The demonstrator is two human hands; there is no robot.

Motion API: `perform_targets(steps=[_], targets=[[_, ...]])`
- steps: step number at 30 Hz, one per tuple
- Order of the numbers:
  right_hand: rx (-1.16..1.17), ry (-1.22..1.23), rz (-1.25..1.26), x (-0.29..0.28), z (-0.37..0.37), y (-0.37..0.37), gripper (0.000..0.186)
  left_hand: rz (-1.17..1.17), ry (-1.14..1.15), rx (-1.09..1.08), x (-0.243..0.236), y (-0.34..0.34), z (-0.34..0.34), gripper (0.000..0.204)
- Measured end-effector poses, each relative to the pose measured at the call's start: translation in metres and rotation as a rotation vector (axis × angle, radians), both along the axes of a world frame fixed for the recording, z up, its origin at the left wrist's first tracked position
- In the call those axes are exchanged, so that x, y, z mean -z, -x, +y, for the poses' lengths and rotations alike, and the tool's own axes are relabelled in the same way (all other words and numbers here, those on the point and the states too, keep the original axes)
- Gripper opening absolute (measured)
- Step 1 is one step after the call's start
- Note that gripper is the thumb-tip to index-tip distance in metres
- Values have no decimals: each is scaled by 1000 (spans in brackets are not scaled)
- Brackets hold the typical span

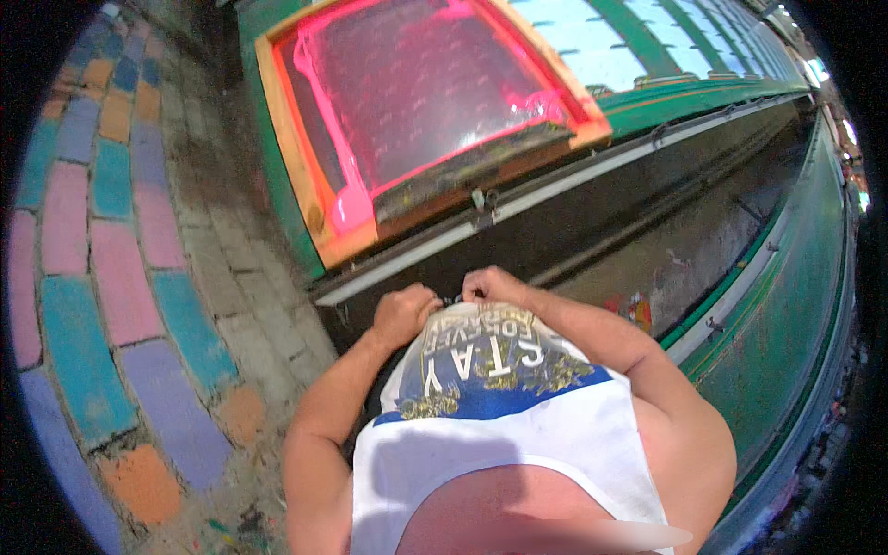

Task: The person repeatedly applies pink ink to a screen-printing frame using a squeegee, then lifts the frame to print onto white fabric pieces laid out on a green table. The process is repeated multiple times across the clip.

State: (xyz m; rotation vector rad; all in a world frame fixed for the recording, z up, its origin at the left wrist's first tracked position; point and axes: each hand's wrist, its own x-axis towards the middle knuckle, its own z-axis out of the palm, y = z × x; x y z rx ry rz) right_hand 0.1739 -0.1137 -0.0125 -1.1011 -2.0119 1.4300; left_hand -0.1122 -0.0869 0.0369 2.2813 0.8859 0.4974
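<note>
My left hand [409, 305] and my right hand [487, 286] are at my waist, just past the printed lower edge of my white tank top [490, 407], a short gap apart. Both have curled fingers, and what they hold is too small and hidden to make out. Beyond them, a wooden-framed screen [416, 92] smeared with bright pink ink lies on a green table [610, 102]. A dark strip runs along the screen's near side, above a pale metal rail [407, 259].
Pale rectangular pieces [601, 55] lie in rows along the table. A dark channel [684, 203] separates it from another long green surface [777, 333] at the right. At the left is paving [92, 361] painted in pink, teal, purple and orange, beside grey bricks.
</note>
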Motion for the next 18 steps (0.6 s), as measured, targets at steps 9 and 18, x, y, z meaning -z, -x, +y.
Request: perform_targets(steps=[9,18], targets=[[-165,-182,-165,-50,0,-5,26,-1,-13,-147,-18,-9,-20,20],[-298,-480,-383,-71,-5,3,16,70,-4,-4,-31,7,-37,23]])
